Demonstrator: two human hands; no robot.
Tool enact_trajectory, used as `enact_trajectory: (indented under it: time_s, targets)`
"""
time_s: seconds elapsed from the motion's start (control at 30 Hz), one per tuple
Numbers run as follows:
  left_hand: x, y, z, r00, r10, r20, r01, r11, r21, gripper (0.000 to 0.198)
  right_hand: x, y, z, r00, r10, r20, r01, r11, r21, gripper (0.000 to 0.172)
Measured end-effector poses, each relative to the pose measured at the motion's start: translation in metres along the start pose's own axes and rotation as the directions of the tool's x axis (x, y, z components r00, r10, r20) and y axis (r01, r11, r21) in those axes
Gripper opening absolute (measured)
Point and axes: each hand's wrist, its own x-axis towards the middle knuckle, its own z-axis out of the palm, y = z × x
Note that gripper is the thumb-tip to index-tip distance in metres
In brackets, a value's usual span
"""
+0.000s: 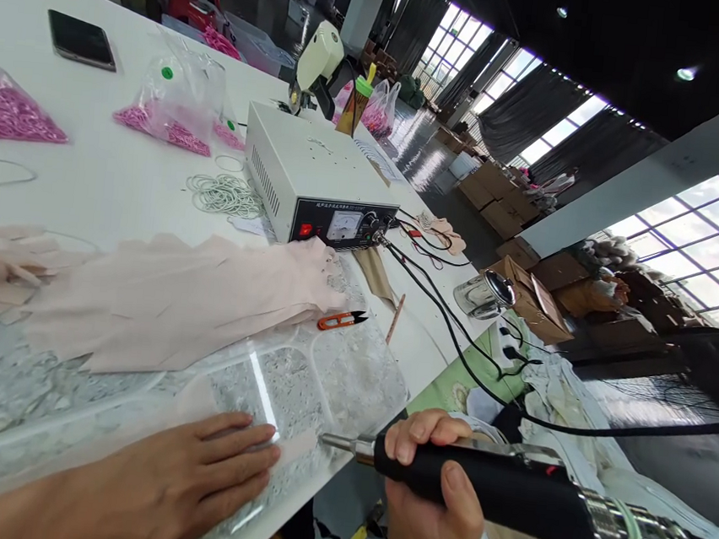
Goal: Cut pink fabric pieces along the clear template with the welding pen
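My left hand (pixel 205 479) lies flat with its fingers stretched out, pressing on a clear plastic sheet (pixel 289 373) over grey-white scrap-like material. A pale pink fabric piece (pixel 297 447) shows just past its fingertips. My right hand (pixel 431 514) is wrapped round the black handle of a handheld ultrasonic welder (pixel 504 487). The welder's thin metal tip points left, close to the end of that fabric piece; whether it touches cannot be made out. Beyond my left hand, overlapping pale pink fabric pieces (pixel 178 303) are spread out. Orange thread snips (pixel 342 319) lie at their right end.
A white control box (pixel 323 181) stands on the white table (pixel 163 200), with black cables (pixel 438 302) trailing right. Nearby are pale elastic bands (pixel 225 195), a bag of pink bands (pixel 172 107), a phone (pixel 82 39) and a glass jar (pixel 482 294). White cloth (pixel 552 381) fills the right side.
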Motion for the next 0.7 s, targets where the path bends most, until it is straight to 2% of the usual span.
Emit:
enact_trajectory:
  time_s: [0.13, 0.3, 0.53, 0.7]
  targets:
    - [0.0013, 0.0010, -0.0024, 1.000, -0.002, 0.014, 0.002, 1.000, -0.008, 0.069, 0.0013, 0.0023, 0.0031, 1.000, -0.018, 0.002, 0.018, 1.000, 0.013, 0.014]
    - [0.0039, 0.0014, -0.0044, 0.998, -0.021, -0.066, 0.019, 0.999, -0.032, 0.065, 0.0001, 0.0061, 0.0074, 1.000, -0.011, 0.025, 0.011, 1.000, 0.024, 0.015]
    - [0.0050, 0.0050, 0.0007, 0.999, -0.024, -0.048, 0.026, 0.999, 0.034, 0.063, -0.0017, 0.0098, 0.0063, 1.000, -0.002, 0.027, 0.002, 1.000, -0.009, 0.013]
    - [0.0043, 0.0048, -0.0035, 0.996, -0.046, -0.080, 0.043, 0.998, -0.044, 0.061, -0.0005, 0.0089, 0.0067, 0.999, 0.000, 0.054, 0.000, 1.000, 0.004, 0.011]
